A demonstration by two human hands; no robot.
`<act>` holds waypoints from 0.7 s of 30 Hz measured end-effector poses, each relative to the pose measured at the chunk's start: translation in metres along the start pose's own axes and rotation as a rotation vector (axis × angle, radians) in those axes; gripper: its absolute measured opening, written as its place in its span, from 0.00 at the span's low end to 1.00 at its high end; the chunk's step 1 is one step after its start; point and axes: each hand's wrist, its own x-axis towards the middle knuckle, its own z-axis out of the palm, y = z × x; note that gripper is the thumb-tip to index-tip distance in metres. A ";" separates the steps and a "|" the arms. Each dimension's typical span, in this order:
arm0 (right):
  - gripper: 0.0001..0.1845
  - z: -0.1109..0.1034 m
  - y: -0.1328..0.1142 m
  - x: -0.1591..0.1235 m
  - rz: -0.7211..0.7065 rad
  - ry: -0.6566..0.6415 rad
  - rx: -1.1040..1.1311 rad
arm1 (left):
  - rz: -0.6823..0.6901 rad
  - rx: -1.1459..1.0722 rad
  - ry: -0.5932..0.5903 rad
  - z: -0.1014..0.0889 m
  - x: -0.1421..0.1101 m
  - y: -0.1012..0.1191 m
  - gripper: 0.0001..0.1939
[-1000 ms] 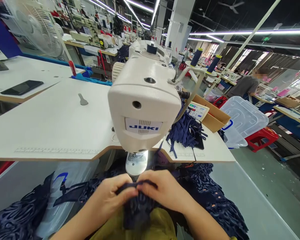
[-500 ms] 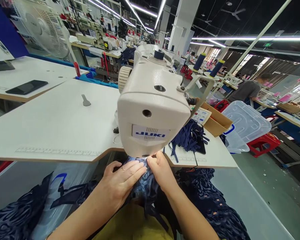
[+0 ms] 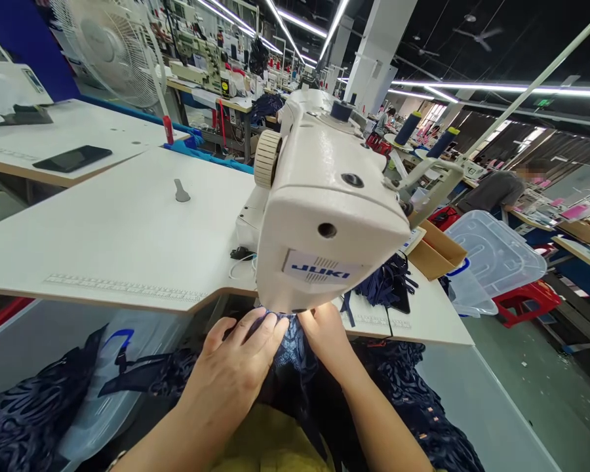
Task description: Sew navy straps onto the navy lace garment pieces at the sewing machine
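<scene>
A navy lace garment piece [image 3: 291, 346] lies under the head of a white JUKI sewing machine [image 3: 319, 216] and hangs down towards my lap. My left hand [image 3: 240, 354] rests on its left side, fingers spread and thumb apart, the fingertips pressing the lace close to the machine. On the right edge of the lace, my right hand [image 3: 327, 337] has its thumb and fingers closed on the fabric just below the machine head. The needle and presser foot are hidden behind the head.
Navy straps [image 3: 386, 282] are piled right of the machine, near a cardboard box [image 3: 437, 252]. More navy lace garments [image 3: 408, 387] hang at the lower right. A small grey metal piece [image 3: 181, 191] and a phone [image 3: 73, 158] lie left. A person [image 3: 494, 190] sits beyond.
The view has shifted, so the machine appears farther right. My left hand's fingers have spread and bent more on the lace. My right hand stays at the fabric edge.
</scene>
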 end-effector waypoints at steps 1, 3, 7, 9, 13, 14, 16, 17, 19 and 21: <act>0.08 0.000 0.000 0.001 0.005 -0.006 0.003 | -0.006 0.005 -0.004 0.000 0.000 0.001 0.19; 0.08 0.000 0.001 0.002 0.006 -0.013 0.013 | -0.016 0.012 -0.004 0.001 0.000 0.002 0.20; 0.08 0.001 0.003 0.004 -0.038 0.005 0.034 | -0.030 0.024 0.000 0.003 -0.001 0.005 0.21; 0.08 0.001 0.004 0.004 -0.053 0.013 0.034 | -0.032 0.031 -0.005 0.003 -0.001 0.005 0.21; 0.09 0.002 0.006 0.005 -0.081 0.021 -0.006 | -0.034 0.038 -0.001 0.003 0.000 0.006 0.21; 0.09 0.002 0.006 0.005 -0.096 0.029 -0.024 | -0.035 0.039 0.001 0.004 0.000 0.006 0.22; 0.09 0.002 0.008 0.005 -0.131 0.048 -0.060 | -0.038 0.042 0.006 0.004 0.000 0.007 0.22; 0.10 0.002 0.008 0.006 -0.150 0.056 -0.074 | -0.039 0.043 0.011 0.004 0.000 0.007 0.22; 0.11 0.002 0.009 0.006 -0.189 0.057 -0.095 | -0.049 0.040 0.020 0.005 0.000 0.009 0.22; 0.12 0.003 0.009 0.006 -0.227 0.042 -0.109 | -0.070 0.035 0.016 0.005 -0.001 0.010 0.22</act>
